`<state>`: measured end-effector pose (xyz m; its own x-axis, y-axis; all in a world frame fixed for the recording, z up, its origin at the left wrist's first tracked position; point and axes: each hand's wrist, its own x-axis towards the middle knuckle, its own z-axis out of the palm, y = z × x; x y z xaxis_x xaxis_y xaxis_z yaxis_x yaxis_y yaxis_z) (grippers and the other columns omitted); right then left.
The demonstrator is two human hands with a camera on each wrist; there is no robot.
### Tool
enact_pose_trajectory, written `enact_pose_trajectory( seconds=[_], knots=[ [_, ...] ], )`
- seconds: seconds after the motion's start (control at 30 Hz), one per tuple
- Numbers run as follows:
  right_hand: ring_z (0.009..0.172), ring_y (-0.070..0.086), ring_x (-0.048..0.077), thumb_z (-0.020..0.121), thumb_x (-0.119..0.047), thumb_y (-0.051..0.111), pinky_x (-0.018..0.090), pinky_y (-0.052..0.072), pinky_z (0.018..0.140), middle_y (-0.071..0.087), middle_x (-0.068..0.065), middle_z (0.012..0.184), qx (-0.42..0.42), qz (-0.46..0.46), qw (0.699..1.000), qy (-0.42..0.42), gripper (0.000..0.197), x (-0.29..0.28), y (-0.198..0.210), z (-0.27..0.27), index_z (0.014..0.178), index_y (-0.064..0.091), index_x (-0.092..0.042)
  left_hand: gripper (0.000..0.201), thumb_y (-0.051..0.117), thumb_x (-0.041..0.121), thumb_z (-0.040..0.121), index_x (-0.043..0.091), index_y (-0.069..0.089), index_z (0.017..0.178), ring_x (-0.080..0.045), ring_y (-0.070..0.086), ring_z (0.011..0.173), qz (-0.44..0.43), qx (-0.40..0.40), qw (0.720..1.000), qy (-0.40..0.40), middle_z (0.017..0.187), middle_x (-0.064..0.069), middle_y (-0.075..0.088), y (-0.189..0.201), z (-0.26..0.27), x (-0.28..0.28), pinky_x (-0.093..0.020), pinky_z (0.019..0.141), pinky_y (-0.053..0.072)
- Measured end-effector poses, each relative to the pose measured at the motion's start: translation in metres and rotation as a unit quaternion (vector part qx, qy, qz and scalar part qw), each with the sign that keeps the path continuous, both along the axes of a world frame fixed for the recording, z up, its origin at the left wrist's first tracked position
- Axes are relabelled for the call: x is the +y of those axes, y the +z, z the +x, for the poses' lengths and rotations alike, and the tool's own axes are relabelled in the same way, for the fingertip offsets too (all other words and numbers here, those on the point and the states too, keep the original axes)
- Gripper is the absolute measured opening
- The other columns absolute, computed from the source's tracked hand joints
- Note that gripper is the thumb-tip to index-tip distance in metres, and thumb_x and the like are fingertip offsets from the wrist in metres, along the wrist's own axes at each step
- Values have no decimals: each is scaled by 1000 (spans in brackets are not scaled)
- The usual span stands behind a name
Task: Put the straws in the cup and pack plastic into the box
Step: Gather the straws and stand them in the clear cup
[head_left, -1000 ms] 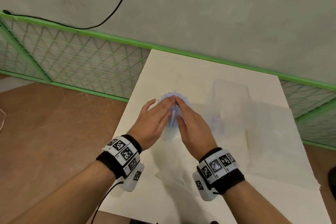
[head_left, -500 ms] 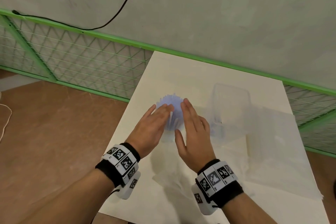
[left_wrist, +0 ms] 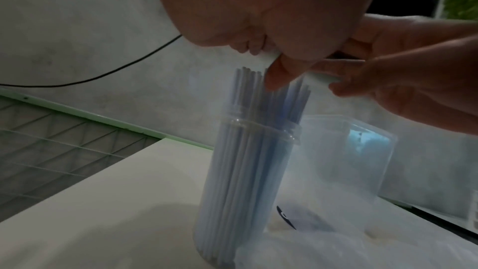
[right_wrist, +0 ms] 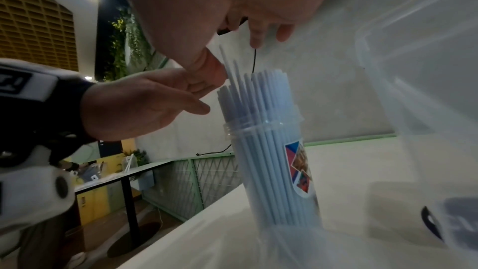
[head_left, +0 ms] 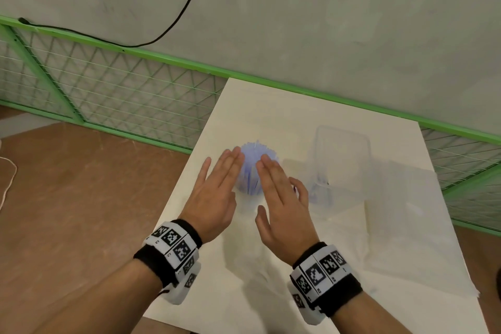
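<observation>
Seemingly flat, empty fingers [head_left: 233, 160] of both hands over straws [head_left: 254, 149], cup [left_wrist: 248, 181] half-hidden.

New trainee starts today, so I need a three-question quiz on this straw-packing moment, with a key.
1. True or false: the straws stand upright in the cup.
2. Multiple choice: the box is (a) left of the cup, (b) right of it, (c) on it.
3. Fill in: the left hand and right hand are both ____, fingers straight, at the straw tops.

Key: 1 true; 2 b; 3 open.
</observation>
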<state>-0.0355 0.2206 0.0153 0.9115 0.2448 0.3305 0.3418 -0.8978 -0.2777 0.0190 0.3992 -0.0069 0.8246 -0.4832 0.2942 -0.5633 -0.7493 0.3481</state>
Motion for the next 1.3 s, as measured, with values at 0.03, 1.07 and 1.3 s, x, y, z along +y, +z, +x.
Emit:
enact_pose_trajectory(
  seconds=[0.03, 1.07, 1.3],
  knots=[
    [149, 22, 15, 77, -11, 62, 45, 29, 108, 20, -2, 163, 3, -20, 1000, -4, 88, 0, -3, 0, 154, 21, -14, 83, 49, 4, 78, 9, 16, 155, -14, 4, 151, 9, 7, 1000, 9, 164, -3, 10, -2, 0, 1, -40, 122, 0],
    [60, 54, 23, 89, -25, 56, 40, 42, 67, 61, -5, 61, -67, 67, 994, -63, 11, 8, 29, 31, 81, 58, -18, 96, 49, 4, 66, 11, 15, 155, -15, 4, 152, 69, 33, 997, 4, 164, -2, 10, -7, -17, -9, -44, 121, 8],
    [63, 53, 24, 86, -22, 60, 41, 45, 66, 59, -5, 60, -54, 34, 996, -58, 8, 6, 22, 28, 79, 58, -18, 98, 50, 3, 67, 13, 9, 156, -13, 0, 152, 44, 51, 998, -3, 164, 0, 6, -7, -17, -10, -42, 121, 4]
  ],
)
